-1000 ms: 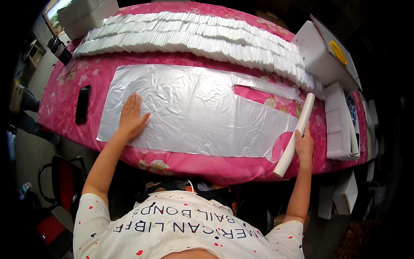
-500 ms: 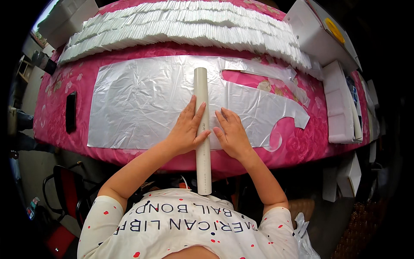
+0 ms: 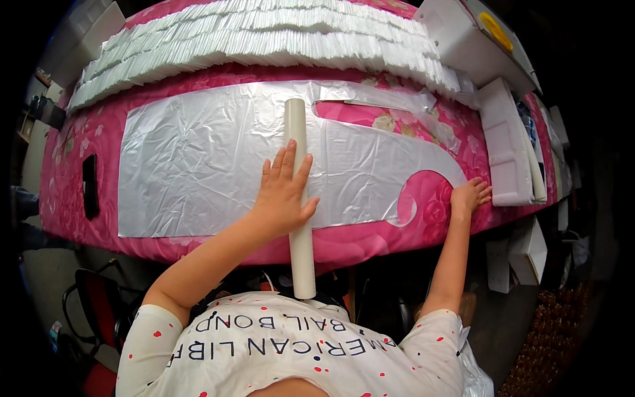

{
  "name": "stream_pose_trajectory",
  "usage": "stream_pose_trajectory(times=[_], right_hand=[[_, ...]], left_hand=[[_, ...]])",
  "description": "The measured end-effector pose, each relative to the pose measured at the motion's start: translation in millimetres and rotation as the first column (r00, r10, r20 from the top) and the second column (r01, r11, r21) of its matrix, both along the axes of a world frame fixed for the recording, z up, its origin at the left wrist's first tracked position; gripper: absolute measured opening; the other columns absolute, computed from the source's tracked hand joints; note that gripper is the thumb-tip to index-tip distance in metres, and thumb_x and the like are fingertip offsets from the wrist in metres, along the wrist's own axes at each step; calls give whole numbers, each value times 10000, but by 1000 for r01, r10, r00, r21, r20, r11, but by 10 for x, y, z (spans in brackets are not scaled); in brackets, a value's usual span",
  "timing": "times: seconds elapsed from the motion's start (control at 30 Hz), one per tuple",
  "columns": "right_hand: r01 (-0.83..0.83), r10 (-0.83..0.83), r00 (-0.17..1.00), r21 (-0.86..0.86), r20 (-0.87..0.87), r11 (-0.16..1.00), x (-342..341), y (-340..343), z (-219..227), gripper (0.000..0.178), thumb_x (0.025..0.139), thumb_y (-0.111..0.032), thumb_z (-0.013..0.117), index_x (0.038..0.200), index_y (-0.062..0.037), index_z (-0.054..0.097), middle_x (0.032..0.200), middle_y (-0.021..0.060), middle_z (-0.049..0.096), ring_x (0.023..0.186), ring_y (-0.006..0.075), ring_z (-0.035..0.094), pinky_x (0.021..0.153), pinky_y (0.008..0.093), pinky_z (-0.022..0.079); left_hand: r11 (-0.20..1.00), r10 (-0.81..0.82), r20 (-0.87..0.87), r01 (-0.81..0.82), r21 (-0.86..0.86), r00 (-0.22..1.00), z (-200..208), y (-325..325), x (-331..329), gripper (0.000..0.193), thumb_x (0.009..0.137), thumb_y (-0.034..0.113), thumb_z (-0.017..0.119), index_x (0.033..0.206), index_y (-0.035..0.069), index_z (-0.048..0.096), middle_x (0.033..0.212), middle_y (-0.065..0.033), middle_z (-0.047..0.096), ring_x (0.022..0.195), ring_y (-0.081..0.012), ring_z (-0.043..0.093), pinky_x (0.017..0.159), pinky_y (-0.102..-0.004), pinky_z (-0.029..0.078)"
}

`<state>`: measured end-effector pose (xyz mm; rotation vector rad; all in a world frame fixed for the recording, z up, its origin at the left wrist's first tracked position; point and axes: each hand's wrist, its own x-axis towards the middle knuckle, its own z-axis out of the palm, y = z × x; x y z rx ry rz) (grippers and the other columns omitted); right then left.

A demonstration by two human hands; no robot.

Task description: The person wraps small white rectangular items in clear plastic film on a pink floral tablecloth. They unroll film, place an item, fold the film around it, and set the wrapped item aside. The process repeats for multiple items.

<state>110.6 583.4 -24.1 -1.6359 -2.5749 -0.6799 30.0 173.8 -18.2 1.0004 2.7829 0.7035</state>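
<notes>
A thin translucent plastic apron (image 3: 198,159) lies spread on the table, lightly creased, its cut-out neck end toward the right. Across it, pointing away from me, lies a pale plastic pipe (image 3: 296,122) whose near end reaches my shirt. My left hand (image 3: 283,192) rests flat on the pipe with fingers spread, gripping nothing. Far to the right, my right hand (image 3: 471,195) is at the tip of the apron's curved strap, fingers stretched out over the cloth. Its palm hides the strap's very end.
Long rows of folded white plastic packets (image 3: 264,43) line the table's far side. A dark phone (image 3: 90,186) lies at the left on the pink flowered tablecloth (image 3: 63,198). White foam boxes (image 3: 506,145) stand at the right, a yellow ring (image 3: 495,31) by the farther one.
My right hand has moved from beside the pipe out to the right, to the strap's tip. My left hand stays on the pipe, its fingers now more spread. The view has shifted slightly.
</notes>
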Motion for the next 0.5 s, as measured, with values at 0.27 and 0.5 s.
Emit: stream_pose_trajectory(times=[0.27,0.5], right_hand=[[-933,652,249,-357,-716,-35,-328,-2098,-29,592,818,-265,597,1312,-4,404,1385,195,354,1324,346,260,1082,428,208],[-929,799,340,-311,-496,202,-397,-1269,-207,570,872,-333,511,1342,-38,385,1430,151,310,1322,304,283,1080,415,213]], left_hand=[[997,8,-78,-13,-74,997,-8,125,34,758,767,366,605,1376,39,296,1472,-242,51,1344,-429,106,1022,-615,141],[994,27,-117,-39,-102,993,-12,161,51,749,755,377,613,1357,32,330,1469,-242,64,1336,-424,121,1003,-635,158]])
